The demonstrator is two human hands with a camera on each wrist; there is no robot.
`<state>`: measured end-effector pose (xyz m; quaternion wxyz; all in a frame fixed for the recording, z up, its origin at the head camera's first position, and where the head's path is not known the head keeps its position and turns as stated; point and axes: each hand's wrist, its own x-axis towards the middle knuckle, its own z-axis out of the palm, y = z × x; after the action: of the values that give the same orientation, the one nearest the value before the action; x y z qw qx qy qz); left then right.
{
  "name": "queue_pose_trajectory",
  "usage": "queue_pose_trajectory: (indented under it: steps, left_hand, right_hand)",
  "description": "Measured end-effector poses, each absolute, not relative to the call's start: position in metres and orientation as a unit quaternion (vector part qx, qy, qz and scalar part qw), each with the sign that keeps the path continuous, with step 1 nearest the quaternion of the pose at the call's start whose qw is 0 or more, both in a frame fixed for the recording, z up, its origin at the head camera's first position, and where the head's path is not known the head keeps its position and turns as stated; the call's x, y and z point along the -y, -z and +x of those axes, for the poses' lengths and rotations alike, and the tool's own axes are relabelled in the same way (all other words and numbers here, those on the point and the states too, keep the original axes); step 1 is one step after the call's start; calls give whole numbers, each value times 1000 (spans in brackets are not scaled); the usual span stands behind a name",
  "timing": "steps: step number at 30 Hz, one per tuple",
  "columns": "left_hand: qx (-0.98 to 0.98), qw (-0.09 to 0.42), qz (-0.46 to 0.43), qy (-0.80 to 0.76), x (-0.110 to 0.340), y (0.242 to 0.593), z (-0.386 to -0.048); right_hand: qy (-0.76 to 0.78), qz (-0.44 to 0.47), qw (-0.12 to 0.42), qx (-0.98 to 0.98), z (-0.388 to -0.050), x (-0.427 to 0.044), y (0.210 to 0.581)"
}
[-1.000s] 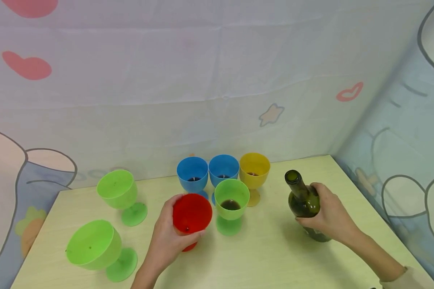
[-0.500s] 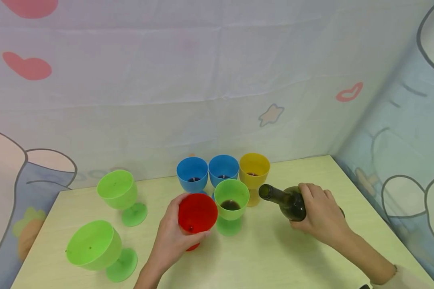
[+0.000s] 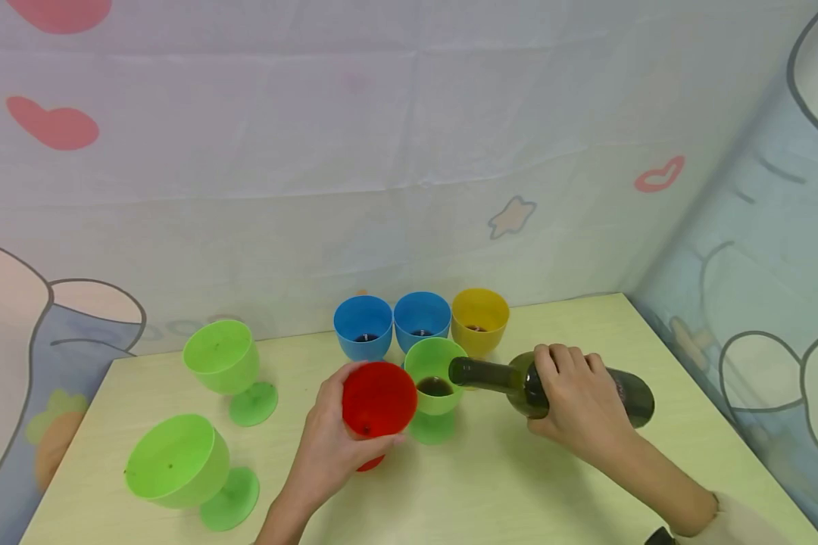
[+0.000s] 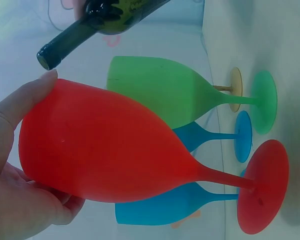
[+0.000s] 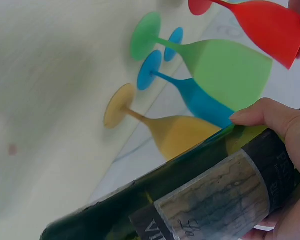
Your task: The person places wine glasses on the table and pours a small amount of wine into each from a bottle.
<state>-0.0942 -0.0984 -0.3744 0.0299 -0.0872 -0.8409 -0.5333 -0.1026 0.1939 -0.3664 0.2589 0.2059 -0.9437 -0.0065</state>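
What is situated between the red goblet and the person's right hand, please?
In the head view: the bottle neck and the green goblet with dark liquid; the neck partly overlaps the goblet.

I see a pale table (image 3: 463,492) | behind table: creased white cloth (image 3: 300,166), printed pink hearts (image 3: 61,130), peach star (image 3: 512,218) | right of table: bluish cloth (image 3: 763,250)

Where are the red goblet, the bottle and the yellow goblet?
Red goblet (image 4: 115,147): left wrist view, on its bowl.
Bottle (image 5: 210,195): right wrist view, on its label.
Yellow goblet (image 3: 481,312): head view, inside its bowl.
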Motion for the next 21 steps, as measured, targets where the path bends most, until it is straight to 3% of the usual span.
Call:
queue_pose_trajectory:
  steps: [21]
  left_hand:
    - [843,39,-117,524,93,371,-91]
  right_hand:
    - [64,232,257,936,-103,-162,364]
